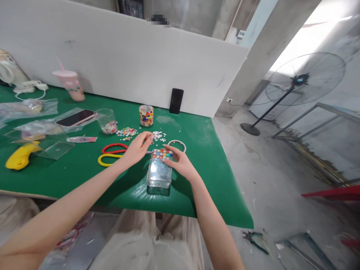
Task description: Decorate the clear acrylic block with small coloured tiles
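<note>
A clear, box-shaped glass container (pixel 159 173) lies on the green table, with rows of coloured mosaic tiles along its far end and left side. My right hand (pixel 181 164) grips its far right corner, thumb and fingers against the tiled part. Just left of the container's far end, my left hand (pixel 140 147) has its fingertips pinched together; anything between them is too small to make out. Beyond the fingertips lies a small pile of white tiles (pixel 159 135). Scissors with a red and a yellow handle (pixel 108 160) lie partly behind my left forearm.
A tile-covered round glass (pixel 146 117), multicoloured tiles (pixel 127 132) and a tipped plastic cup (pixel 108 122) stand or lie farther back. A white loop (pixel 180 142) is near my right hand. A phone (pixel 176 101) leans on the partition. At left are a yellow tool (pixel 21 157) and pink tumbler (pixel 70 84).
</note>
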Demonstrator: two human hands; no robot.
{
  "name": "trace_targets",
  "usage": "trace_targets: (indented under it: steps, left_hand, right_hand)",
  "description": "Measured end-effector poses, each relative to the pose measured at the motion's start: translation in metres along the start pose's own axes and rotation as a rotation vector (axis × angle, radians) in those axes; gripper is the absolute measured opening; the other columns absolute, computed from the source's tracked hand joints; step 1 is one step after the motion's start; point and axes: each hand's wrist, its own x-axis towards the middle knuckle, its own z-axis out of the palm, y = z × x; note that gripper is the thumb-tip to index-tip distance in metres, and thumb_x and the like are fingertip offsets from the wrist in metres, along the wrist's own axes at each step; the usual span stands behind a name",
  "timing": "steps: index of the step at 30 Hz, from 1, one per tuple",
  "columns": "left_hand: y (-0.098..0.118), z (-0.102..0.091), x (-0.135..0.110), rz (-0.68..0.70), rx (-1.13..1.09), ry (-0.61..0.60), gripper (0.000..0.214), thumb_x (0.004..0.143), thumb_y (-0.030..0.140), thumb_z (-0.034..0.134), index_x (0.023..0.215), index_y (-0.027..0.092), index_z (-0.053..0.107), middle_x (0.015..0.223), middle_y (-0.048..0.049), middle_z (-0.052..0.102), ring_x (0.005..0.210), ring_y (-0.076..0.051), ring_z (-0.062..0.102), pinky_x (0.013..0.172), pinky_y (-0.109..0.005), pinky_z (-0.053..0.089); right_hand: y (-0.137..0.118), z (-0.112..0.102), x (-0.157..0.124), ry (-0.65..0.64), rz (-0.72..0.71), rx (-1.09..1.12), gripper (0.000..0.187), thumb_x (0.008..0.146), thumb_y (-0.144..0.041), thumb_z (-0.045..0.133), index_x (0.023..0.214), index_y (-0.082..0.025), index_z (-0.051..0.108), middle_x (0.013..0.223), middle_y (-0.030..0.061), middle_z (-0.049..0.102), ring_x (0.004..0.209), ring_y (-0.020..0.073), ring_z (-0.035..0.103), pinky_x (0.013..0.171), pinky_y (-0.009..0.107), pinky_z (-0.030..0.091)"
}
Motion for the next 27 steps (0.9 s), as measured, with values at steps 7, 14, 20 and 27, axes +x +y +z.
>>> trace_targets:
  steps: [7, 14, 20, 27]
  left_hand:
    - [-0.014, 0.026, -0.009, -0.105, -0.129, 0.052, 0.033, 0.095, 0.046, 0.035, 0.103, 0.020, 0.053, 0.092, -0.0049, 0.066, 0.089, -0.020, 0.063, 0.088, -0.035, 0.049]
    - [-0.015, 0.032, -0.017, -0.110, -0.183, 0.037, 0.034, 0.095, 0.044, 0.036, 0.099, 0.019, 0.058, 0.088, -0.0035, 0.066, 0.082, -0.019, 0.062, 0.082, -0.032, 0.051]
    - [-0.015, 0.030, -0.018, -0.119, -0.211, 0.063, 0.033, 0.092, 0.045, 0.042, 0.103, 0.018, 0.057, 0.100, -0.0076, 0.064, 0.095, -0.022, 0.062, 0.084, -0.036, 0.051]
    - [0.001, 0.031, -0.015, -0.109, -0.352, -0.004, 0.033, 0.086, 0.042, 0.056, 0.111, 0.021, 0.054, 0.120, -0.0080, 0.063, 0.115, -0.023, 0.058, 0.096, -0.038, 0.048]
  right_hand:
    - [-0.002, -0.001, 0.003, -0.028, 0.069, 0.047, 0.054, 0.064, -0.037, 0.083, 0.114, -0.022, 0.071, 0.115, 0.0066, 0.073, 0.110, 0.0253, 0.067, 0.105, 0.045, 0.045]
    - [-0.007, -0.009, 0.005, -0.123, 0.137, 0.085, 0.054, 0.062, -0.035, 0.084, 0.114, -0.022, 0.072, 0.105, 0.0053, 0.076, 0.099, 0.0235, 0.070, 0.097, 0.044, 0.051]
    - [-0.009, -0.012, 0.003, -0.127, 0.120, 0.077, 0.041, 0.079, -0.049, 0.069, 0.113, -0.025, 0.073, 0.106, 0.0053, 0.076, 0.103, 0.0215, 0.067, 0.098, 0.040, 0.049]
    - [-0.005, -0.008, 0.003, -0.092, 0.100, 0.086, 0.045, 0.070, -0.041, 0.079, 0.111, -0.024, 0.073, 0.103, 0.0053, 0.076, 0.098, 0.0223, 0.069, 0.094, 0.042, 0.051]
